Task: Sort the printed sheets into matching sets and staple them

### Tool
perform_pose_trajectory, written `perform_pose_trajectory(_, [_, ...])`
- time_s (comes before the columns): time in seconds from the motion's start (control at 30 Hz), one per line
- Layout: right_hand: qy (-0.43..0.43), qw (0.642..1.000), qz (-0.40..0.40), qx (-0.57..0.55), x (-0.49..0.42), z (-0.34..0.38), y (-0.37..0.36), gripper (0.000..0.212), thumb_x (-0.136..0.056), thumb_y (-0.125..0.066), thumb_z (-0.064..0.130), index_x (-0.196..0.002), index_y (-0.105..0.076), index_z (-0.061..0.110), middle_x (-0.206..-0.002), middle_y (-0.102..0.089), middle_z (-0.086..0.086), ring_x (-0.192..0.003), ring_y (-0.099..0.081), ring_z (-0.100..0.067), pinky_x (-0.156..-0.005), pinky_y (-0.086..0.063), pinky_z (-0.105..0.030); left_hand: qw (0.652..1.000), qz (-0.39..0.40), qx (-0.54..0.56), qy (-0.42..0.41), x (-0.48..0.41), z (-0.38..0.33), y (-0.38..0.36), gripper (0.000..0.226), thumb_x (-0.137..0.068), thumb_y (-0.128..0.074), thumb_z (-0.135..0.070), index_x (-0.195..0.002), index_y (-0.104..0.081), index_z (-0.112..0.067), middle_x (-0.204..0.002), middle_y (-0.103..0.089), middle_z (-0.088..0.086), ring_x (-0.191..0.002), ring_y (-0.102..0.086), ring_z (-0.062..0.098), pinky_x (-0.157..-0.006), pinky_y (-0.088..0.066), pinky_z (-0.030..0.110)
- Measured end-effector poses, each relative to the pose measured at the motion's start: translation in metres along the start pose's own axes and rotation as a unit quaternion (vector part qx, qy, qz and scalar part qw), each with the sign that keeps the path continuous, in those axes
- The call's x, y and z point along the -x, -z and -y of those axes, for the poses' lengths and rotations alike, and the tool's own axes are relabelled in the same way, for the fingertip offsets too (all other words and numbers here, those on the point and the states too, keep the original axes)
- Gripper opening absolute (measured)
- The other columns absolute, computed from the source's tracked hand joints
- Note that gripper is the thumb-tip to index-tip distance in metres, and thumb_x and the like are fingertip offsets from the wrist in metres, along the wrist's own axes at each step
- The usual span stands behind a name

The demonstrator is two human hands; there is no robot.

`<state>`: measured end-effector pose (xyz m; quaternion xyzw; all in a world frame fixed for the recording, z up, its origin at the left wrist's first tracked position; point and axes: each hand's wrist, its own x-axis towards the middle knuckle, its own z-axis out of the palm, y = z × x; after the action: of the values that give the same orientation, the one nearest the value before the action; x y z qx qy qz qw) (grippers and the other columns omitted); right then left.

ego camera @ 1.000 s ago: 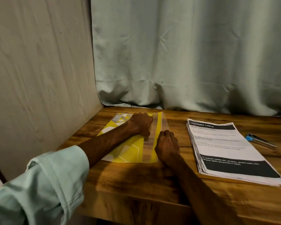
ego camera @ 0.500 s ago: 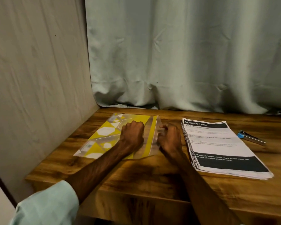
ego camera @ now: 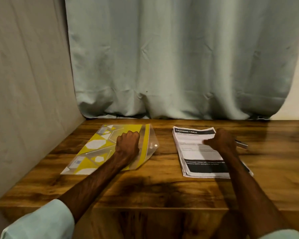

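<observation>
Head view, single frame. Left hand [ego camera: 128,144] is curled into a fist, knuckles down on the yellow plastic folder [ego camera: 97,149], which lies flat at the left of the wooden table [ego camera: 162,190]. Nothing shows inside the fist. It reads as resting on the folder, not gripping it.

Right hand [ego camera: 221,141] is over the far right part of the stack of printed sheets [ego camera: 197,152], fingers bent toward the top page. It is motion-blurred, so I cannot tell whether it pinches a sheet or only touches the paper. The stack sits right of centre, well apart from the folder, with its top sheet headed by a black band. A stapler [ego camera: 241,144] lies just beyond the right hand, mostly hidden by it.

Judgement: sorting has barely begun — one undivided stack, no separate sets laid out, nothing stapled.

Risks from here:
- A blind pinch at the corner may lift two or more sheets together, so a set ends up mismatched.
- Dragging the top page rather than lifting it could fan the stack toward the table's near edge.
- The right wrist is close to the stapler — a sideways sweep could knock it away.
- The folder looks slick; weight on the fist could make it slide.
</observation>
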<state>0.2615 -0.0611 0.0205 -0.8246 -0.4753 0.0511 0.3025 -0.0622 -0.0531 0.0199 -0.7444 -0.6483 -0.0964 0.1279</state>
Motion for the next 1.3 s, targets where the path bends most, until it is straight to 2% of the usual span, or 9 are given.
perform_pose_trajectory(0.17, [-0.031,0.997,0.058,0.050,-0.007,-0.035,0.016,0.077,-0.074,-0.088,0.047,-0.130,-0.058,0.004,-0.136,-0.061,-0.021,-0.124,-0.057,-0.039,-0.097,-0.045,-0.042,1.000,0.006,-0.018,-0.001,-0.003,-0.010,0.000,0.027,-0.097,-0.056,-0.012,-0.124,-0.053,-0.013,-0.129,-0.058,0.011,-0.121,-0.058,0.034,-0.094,-0.047,0.038])
perform_pose_trajectory(0.23, [-0.039,0.997,0.053,0.033,-0.008,-0.041,0.015,0.078,-0.075,-0.087,0.048,-0.129,-0.056,0.001,-0.135,-0.060,-0.021,-0.122,-0.057,-0.038,-0.095,-0.046,-0.041,1.000,0.004,-0.024,-0.004,-0.004,-0.013,0.001,0.028,-0.097,-0.055,-0.013,-0.125,-0.053,-0.013,-0.129,-0.057,0.011,-0.120,-0.058,0.033,-0.094,-0.047,0.037])
perform_pose_trajectory(0.43, [-0.054,0.998,-0.007,-0.040,-0.010,-0.047,0.018,0.060,-0.070,-0.094,0.027,-0.114,-0.064,-0.001,-0.117,-0.068,-0.021,-0.107,-0.065,-0.038,-0.086,-0.053,-0.044,1.000,0.012,-0.020,0.002,-0.008,-0.011,0.004,0.029,-0.097,-0.058,-0.015,-0.125,-0.053,-0.013,-0.129,-0.058,0.011,-0.120,-0.058,0.033,-0.094,-0.048,0.038])
perform_pose_trajectory(0.73, [-0.053,0.995,-0.081,-0.025,-0.008,-0.035,0.019,0.031,-0.084,-0.082,0.029,-0.101,-0.071,0.005,-0.101,-0.070,-0.015,-0.093,-0.067,-0.033,-0.076,-0.055,-0.038,1.000,0.018,-0.002,0.011,-0.009,-0.014,0.007,0.028,-0.096,-0.061,-0.017,-0.123,-0.055,-0.013,-0.127,-0.058,0.011,-0.119,-0.058,0.033,-0.095,-0.048,0.039])
perform_pose_trajectory(0.83, [-0.025,0.996,-0.051,-0.065,-0.018,-0.030,0.020,0.022,-0.094,-0.068,0.022,-0.095,-0.067,0.000,-0.093,-0.065,-0.014,-0.083,-0.059,-0.029,-0.069,-0.043,-0.032,1.000,0.017,-0.001,0.011,-0.010,-0.014,0.006,0.028,-0.096,-0.062,-0.017,-0.123,-0.055,-0.013,-0.126,-0.059,0.011,-0.118,-0.058,0.033,-0.094,-0.048,0.040])
perform_pose_trajectory(0.9, [-0.010,0.997,-0.003,-0.082,-0.025,-0.027,0.022,0.028,-0.099,-0.062,0.022,-0.106,-0.065,-0.005,-0.099,-0.062,-0.016,-0.089,-0.059,-0.032,-0.072,-0.039,-0.030,1.000,0.019,-0.001,0.011,-0.010,-0.014,0.008,0.029,-0.095,-0.063,-0.018,-0.123,-0.055,-0.013,-0.126,-0.059,0.011,-0.118,-0.058,0.032,-0.094,-0.049,0.039])
perform_pose_trajectory(1.0, [-0.012,0.988,0.086,-0.127,-0.036,-0.030,0.027,0.040,-0.091,-0.075,0.023,-0.117,-0.064,-0.005,-0.117,-0.068,-0.019,-0.102,-0.067,-0.035,-0.084,-0.055,-0.039,1.000,0.020,0.003,0.013,-0.011,-0.014,0.009,0.029,-0.096,-0.063,-0.018,-0.123,-0.055,-0.014,-0.126,-0.058,0.010,-0.118,-0.057,0.032,-0.095,-0.049,0.039])
perform_pose_trajectory(1.1, [-0.028,0.971,0.175,-0.162,-0.039,-0.039,0.029,0.036,-0.084,-0.083,0.017,-0.112,-0.068,0.000,-0.111,-0.072,-0.016,-0.097,-0.071,-0.035,-0.089,-0.058,-0.045,1.000,0.022,0.003,0.014,-0.011,-0.014,0.007,0.028,-0.096,-0.061,-0.019,-0.123,-0.054,-0.014,-0.127,-0.058,0.010,-0.118,-0.057,0.032,-0.095,-0.048,0.038])
perform_pose_trajectory(1.3, [-0.038,0.971,0.094,-0.215,-0.047,-0.042,0.026,0.037,-0.079,-0.086,0.023,-0.105,-0.070,0.001,-0.112,-0.071,-0.014,-0.095,-0.067,-0.033,-0.079,-0.055,-0.038,1.000,0.020,-0.006,0.014,-0.012,-0.014,0.005,0.028,-0.096,-0.061,-0.018,-0.123,-0.054,-0.014,-0.127,-0.058,0.010,-0.119,-0.057,0.032,-0.095,-0.047,0.038])
